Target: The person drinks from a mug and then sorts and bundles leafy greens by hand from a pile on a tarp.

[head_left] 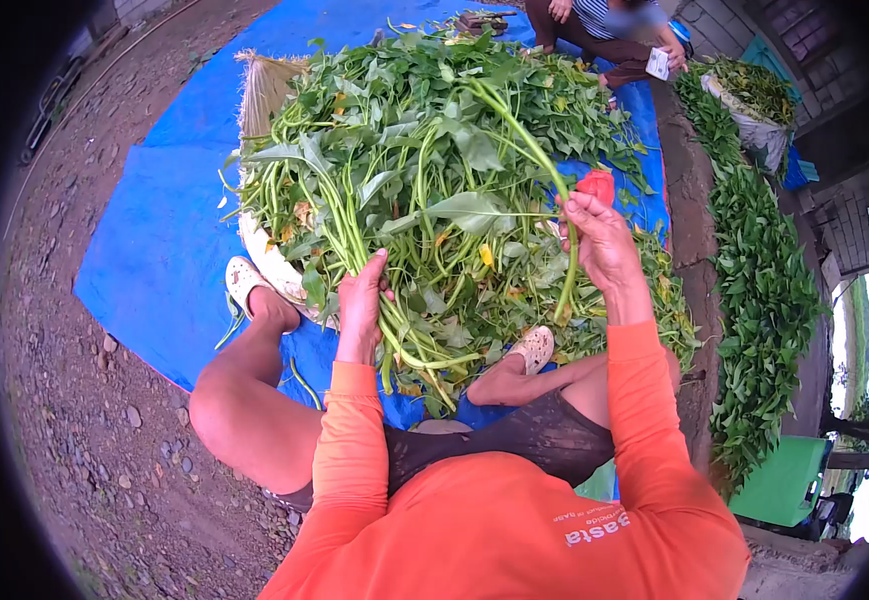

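Blue tarpaulin, one, spread from left to upper centre of the frame; upon it, a tangled heap of leafy green cuttings, centre. Stem bundle, one, left of centre, gripped in the left hand; thick leafy stem, one, right of centre, pinched by the right hand, with a small red object, unidentified, beside the fingers. Judged risks: bundle slipping through a slack grip; leaves tearing if snagged in the heap.
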A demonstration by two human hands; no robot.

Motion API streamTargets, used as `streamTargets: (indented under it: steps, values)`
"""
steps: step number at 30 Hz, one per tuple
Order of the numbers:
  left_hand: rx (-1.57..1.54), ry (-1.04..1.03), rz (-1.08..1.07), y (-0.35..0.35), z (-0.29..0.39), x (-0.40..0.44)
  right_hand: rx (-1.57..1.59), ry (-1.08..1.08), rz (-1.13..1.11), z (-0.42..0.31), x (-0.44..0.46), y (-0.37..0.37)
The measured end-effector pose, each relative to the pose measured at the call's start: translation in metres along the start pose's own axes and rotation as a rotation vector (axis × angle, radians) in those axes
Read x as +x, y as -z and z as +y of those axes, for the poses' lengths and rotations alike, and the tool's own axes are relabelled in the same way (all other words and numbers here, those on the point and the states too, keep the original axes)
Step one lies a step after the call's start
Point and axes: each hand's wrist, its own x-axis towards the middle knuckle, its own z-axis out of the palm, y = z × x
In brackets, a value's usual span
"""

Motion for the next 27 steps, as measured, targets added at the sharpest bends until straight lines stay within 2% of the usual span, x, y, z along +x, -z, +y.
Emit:
streamTargets:
  steps: [5, 9, 14, 17, 19, 20, 23, 26, 27]
  values:
    - [-0.013, 0.018, -0.023, -0.001, 0.001, 0.001, -0.005, 0.087, 0.032, 0.021, -0.003, -0.002]
    - [-0.032, 0.049, -0.059, 0.001, -0.001, 0.003, -0.146, 0.187, 0.090, 0.038, -0.020, -0.018]
    - [-0.132, 0.156, -0.142, 0.000, -0.018, 0.011, -0.194, 0.143, 0.026, 0.097, -0.032, -0.060]
    - [-0.272, 0.233, -0.274, 0.011, -0.058, 0.025, -0.217, -0.127, -0.065, 0.166, -0.044, -0.080]
    - [-0.302, 0.279, -0.273, 0.013, -0.075, 0.029, -0.298, -0.360, -0.067, 0.195, -0.059, -0.098]
    - [-0.253, 0.324, -0.232, 0.017, -0.083, 0.032, -0.281, -0.382, -0.069, 0.219, -0.064, -0.097]
    - [-0.191, 0.360, -0.168, 0.031, -0.106, 0.044, -0.338, -0.447, -0.063, 0.232, -0.075, -0.100]
    - [-0.050, 0.082, 0.140, 0.023, -0.118, 0.044, -0.380, -0.482, -0.039, 0.237, -0.080, -0.101]
    - [-0.077, 0.056, 0.168, 0.022, -0.114, 0.035, -0.376, -0.484, -0.040, 0.237, -0.081, -0.102]
